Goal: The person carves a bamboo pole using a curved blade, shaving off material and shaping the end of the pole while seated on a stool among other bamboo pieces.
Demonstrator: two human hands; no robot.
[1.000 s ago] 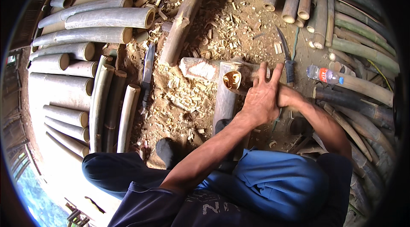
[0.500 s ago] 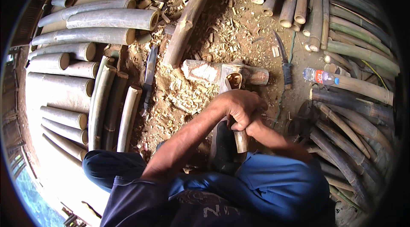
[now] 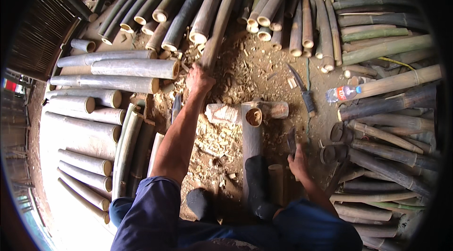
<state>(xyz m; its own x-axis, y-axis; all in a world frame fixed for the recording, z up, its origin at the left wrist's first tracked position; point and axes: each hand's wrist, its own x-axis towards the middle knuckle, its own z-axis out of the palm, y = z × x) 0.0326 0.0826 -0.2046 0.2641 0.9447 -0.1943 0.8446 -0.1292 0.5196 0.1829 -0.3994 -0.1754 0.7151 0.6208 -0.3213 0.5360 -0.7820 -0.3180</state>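
My left hand (image 3: 199,81) reaches far forward and closes round the near end of a brown bamboo pole (image 3: 219,29). Lower right, my right hand (image 3: 298,162) grips a knife with a short dark blade (image 3: 291,140) pointing away from me; its handle is hidden in the fingers. Between my arms, a grey bamboo tube (image 3: 252,144) rests its open far end on a short log (image 3: 222,113) lying crosswise. My dark-socked foot (image 3: 257,187) lies along this tube. A shorter bamboo piece (image 3: 275,182) stands to the right of that foot.
Wood chips (image 3: 212,142) litter the ground. A curved knife with a wrapped handle (image 3: 307,102) lies right of the log, another blade (image 3: 176,106) beyond my left forearm. Bamboo lengths (image 3: 134,68) line the left, with more stacked ahead and right. A plastic bottle (image 3: 343,93) lies at right.
My hands were together over the bamboo by my foot; now they are apart. The left has gone forward onto the pole, the right outward with the knife. The view has tilted up.
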